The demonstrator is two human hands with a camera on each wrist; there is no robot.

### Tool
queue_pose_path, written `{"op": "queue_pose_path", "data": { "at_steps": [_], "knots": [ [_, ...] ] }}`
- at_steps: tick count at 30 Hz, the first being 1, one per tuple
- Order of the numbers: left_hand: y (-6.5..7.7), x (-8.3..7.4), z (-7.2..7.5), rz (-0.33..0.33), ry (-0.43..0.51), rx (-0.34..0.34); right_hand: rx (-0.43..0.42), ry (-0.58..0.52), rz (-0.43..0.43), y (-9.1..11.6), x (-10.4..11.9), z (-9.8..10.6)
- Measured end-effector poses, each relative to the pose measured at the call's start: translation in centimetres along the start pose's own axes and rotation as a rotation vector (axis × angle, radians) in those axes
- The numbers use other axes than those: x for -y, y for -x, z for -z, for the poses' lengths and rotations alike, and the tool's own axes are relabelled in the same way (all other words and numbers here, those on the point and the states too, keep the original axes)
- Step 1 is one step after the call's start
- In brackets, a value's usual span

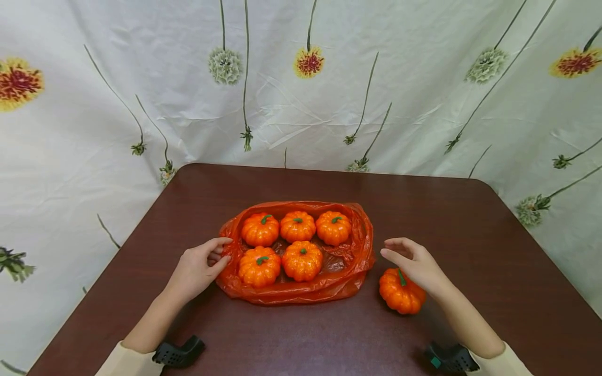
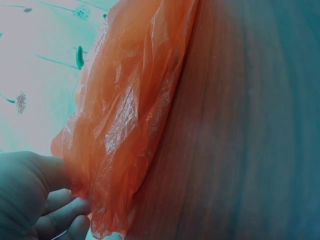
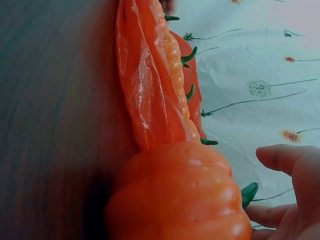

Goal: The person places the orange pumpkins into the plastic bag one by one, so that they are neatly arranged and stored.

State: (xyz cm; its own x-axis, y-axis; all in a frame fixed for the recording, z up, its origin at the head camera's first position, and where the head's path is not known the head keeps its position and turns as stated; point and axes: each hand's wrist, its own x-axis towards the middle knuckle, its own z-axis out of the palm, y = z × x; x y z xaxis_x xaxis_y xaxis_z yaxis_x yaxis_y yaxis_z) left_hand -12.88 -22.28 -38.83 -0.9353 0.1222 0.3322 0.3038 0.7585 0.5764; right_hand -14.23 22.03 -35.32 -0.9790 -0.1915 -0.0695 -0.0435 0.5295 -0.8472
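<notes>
In the head view my left hand (image 1: 199,263) is at the left side of an orange-red plastic bag (image 1: 301,297), thumb and fingers curled at its edge. In the left wrist view the thumb tip goes behind the crinkled film of the bag (image 2: 125,125), and the other fingertips meet its end. Several small orange pumpkins (image 1: 302,261) with green stems sit in the bag in two rows. My right hand (image 1: 420,263) hovers beside a loose pumpkin (image 1: 402,295), right of the bag. Its fingers are spread around the stem side of that pumpkin (image 3: 180,195), gripping nothing.
Everything stands on a dark reddish-brown table (image 1: 301,339) with rounded far corners. Behind it hangs a white cloth (image 1: 291,115) printed with flowers. A black wrist device (image 1: 178,352) is on the left wrist, another black device (image 1: 451,359) on the right.
</notes>
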Motion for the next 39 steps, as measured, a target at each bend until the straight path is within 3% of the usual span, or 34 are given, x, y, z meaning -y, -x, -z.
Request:
{"op": "queue_pose_path", "data": {
  "at_steps": [15,24,39],
  "knots": [
    [0.0,0.1,-0.1,0.004,0.004,0.002,-0.017,0.055,-0.022,1.7,-1.8,0.3],
    [0.0,0.1,-0.1,-0.004,0.004,-0.003,-0.010,0.038,-0.006,2.6,-2.9,0.4],
    [0.0,-0.1,0.0,0.006,0.005,0.008,-0.005,-0.020,-0.056,3.0,-3.3,0.1]
  ]
}}
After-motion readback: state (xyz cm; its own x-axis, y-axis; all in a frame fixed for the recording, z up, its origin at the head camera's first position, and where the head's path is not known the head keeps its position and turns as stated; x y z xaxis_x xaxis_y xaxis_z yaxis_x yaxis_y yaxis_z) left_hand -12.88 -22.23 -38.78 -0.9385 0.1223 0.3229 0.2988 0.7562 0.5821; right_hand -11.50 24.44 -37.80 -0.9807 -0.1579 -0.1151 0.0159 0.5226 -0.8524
